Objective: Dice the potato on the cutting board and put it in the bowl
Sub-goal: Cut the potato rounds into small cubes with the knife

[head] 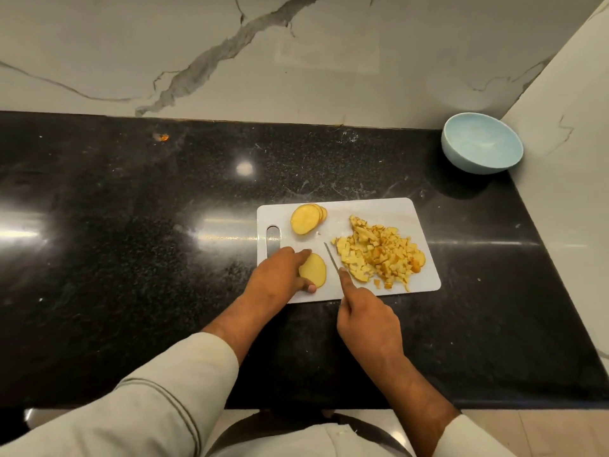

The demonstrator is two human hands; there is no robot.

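Note:
A white cutting board (395, 209) lies on the black counter. On its right half sits a heap of diced potato (379, 252). A fanned stack of round potato slices (304, 219) rests at its far left. My left hand (276, 275) pinches a small stack of slices (313, 269) flat on the board's near left. My right hand (365, 319) grips a knife (331, 257), forefinger along its spine, blade pointing away between the held slices and the diced heap. A light blue bowl (481, 143), empty inside, stands at the back right corner.
The black granite counter (131, 242) stretches wide to the left of the board. A marble backsplash (230, 61) rises behind it and a marble side wall (566, 127) closes the right, right beside the bowl. The counter's front edge runs under my forearms.

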